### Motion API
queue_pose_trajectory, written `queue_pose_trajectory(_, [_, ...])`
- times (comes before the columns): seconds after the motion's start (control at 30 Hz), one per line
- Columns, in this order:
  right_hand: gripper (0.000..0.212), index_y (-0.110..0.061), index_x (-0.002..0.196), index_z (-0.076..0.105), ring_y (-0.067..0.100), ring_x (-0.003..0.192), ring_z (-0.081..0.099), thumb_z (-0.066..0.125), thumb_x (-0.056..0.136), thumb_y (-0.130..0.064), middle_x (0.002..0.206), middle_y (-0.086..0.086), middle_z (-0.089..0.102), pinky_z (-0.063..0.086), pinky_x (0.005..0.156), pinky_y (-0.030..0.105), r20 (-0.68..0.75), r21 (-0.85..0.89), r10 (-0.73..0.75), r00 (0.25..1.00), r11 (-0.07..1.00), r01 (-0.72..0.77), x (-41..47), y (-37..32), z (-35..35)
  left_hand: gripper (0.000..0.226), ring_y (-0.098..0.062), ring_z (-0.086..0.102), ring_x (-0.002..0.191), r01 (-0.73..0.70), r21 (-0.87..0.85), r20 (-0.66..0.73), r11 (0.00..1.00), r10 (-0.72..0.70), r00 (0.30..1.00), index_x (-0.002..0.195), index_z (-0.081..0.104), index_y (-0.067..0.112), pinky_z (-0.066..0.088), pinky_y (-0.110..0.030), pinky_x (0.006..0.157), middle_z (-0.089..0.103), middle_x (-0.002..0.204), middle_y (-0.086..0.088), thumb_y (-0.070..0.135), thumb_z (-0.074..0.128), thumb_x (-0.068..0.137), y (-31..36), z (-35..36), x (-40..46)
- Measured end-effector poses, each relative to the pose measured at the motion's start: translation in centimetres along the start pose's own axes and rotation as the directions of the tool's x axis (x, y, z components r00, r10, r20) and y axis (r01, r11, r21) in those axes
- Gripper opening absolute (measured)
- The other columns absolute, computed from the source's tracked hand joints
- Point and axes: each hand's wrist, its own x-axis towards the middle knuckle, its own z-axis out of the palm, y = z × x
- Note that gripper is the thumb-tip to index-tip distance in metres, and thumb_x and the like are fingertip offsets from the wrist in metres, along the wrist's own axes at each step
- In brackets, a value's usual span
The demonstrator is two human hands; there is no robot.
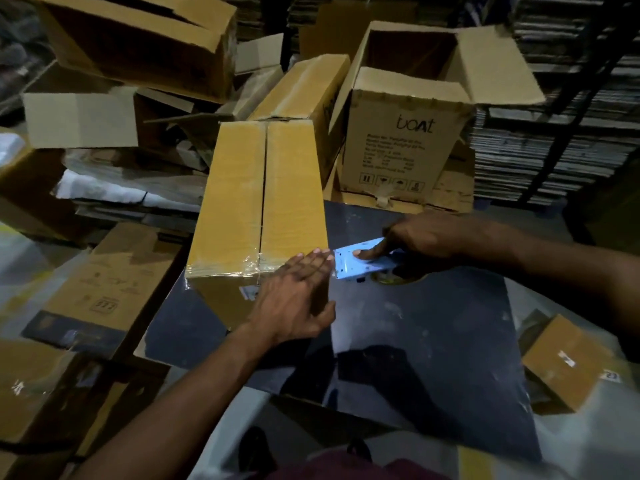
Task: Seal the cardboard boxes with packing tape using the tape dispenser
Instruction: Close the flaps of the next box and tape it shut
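Tape dispenser point(363, 261) held in right grip point(426, 240) beside box point(256, 202); left grip point(294, 299) flat, open.

Dim warehouse shot, light from above, soft blur throughout

Closed cardboard box point(259, 199) top is brightest, tape point(242, 265) at its near edge shows glare; blue tape dispenser point(363, 259) blown out pale; dark table point(433, 323) carries faint sheen and arm shadows; corners fall to murk, wide-angle bends shelves at right edge, right hand point(426, 237) smeared, print soft
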Motion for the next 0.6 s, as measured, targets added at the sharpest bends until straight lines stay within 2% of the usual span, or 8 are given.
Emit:
queue_pose_trajectory(0.13, [0.074, -0.062, 0.151, 0.030, 0.017, 0.090, 0.061, 0.069, 0.092, -0.038, 0.107, -0.006, 0.056, 0.052, 0.072, 0.042, -0.022, -0.023, 0.000, 1.000, 1.000, 0.000, -1.0, 0.9, 0.3, 0.081, -0.019, 0.044, 0.148, 0.000, -0.006, -0.048, 1.000, -0.001, 0.999, 0.155, 0.049, 0.012, 0.035, -0.040, 0.124, 0.046, 0.160, -0.007, 0.054, 0.057, 0.086, 0.4, -0.4, 0.1])
queue_pose_trajectory(0.27, [0.074, -0.067, 0.148, 0.029, 0.018, 0.093, 0.062, 0.068, 0.092, -0.038, 0.108, -0.007, 0.059, 0.055, 0.073, 0.045, 0.000, -0.014, 0.028, 1.000, 0.999, -0.028, -1.3, 1.5, 0.9, 0.078, -0.018, 0.047, 0.145, 0.001, 0.016, -0.087, 1.000, 0.001, 0.996, 0.151, 0.054, 0.011, 0.031, -0.034, 0.122, 0.050, 0.158, -0.007, 0.054, 0.057, 0.086, 0.6, -0.7, -0.3])
queue_pose_trajectory(0.37, [0.067, -0.070, 0.145, 0.032, 0.016, 0.090, 0.062, 0.065, 0.090, -0.050, 0.104, -0.011, 0.061, 0.054, 0.069, 0.038, 0.005, -0.006, 0.045, 0.999, 0.999, -0.045, -2.0, 2.6, 1.2, 0.080, -0.018, 0.043, 0.148, 0.007, -0.002, -0.052, 1.000, -0.007, 0.999, 0.153, 0.051, 0.012, 0.032, -0.037, 0.125, 0.046, 0.160, -0.006, 0.057, 0.053, 0.087, 0.6, -0.6, -0.2])
queue_pose_trajectory(0.47, [0.060, -0.067, 0.146, 0.032, 0.016, 0.094, 0.063, 0.050, 0.089, -0.066, 0.106, -0.012, 0.059, 0.048, 0.065, 0.033, 0.032, -0.043, 0.039, 0.999, 0.998, -0.038, -2.4, 2.6, 1.3, 0.081, -0.016, 0.040, 0.150, 0.016, -0.028, -0.032, 0.999, -0.017, 0.999, 0.154, 0.051, 0.012, 0.031, -0.038, 0.126, 0.045, 0.161, -0.006, 0.057, 0.054, 0.086, 0.9, -0.7, 0.1])
queue_pose_trajectory(0.53, [0.055, -0.062, 0.147, 0.038, 0.017, 0.101, 0.064, 0.056, 0.095, -0.058, 0.110, -0.011, 0.059, 0.045, 0.066, 0.031, 0.053, -0.072, 0.043, 0.998, 0.997, -0.039, -1.4, 1.9, 1.9, 0.082, -0.014, 0.038, 0.151, 0.026, -0.027, -0.002, 0.999, -0.026, 1.000, 0.154, 0.050, 0.013, 0.028, -0.036, 0.127, 0.043, 0.162, -0.004, 0.059, 0.052, 0.087, 1.0, -1.0, 0.3])
queue_pose_trajectory(0.6, [0.048, -0.051, 0.145, 0.049, 0.021, 0.105, 0.064, 0.059, 0.099, -0.052, 0.108, -0.007, 0.059, 0.041, 0.069, 0.030, 0.077, -0.009, 0.086, 0.993, 0.996, -0.086, 0.3, 0.6, 2.3, 0.082, -0.014, 0.038, 0.151, 0.018, -0.024, 0.019, 1.000, -0.017, 1.000, 0.154, 0.050, 0.015, 0.029, -0.036, 0.126, 0.044, 0.162, -0.003, 0.060, 0.050, 0.086, 1.0, -1.4, 0.5])
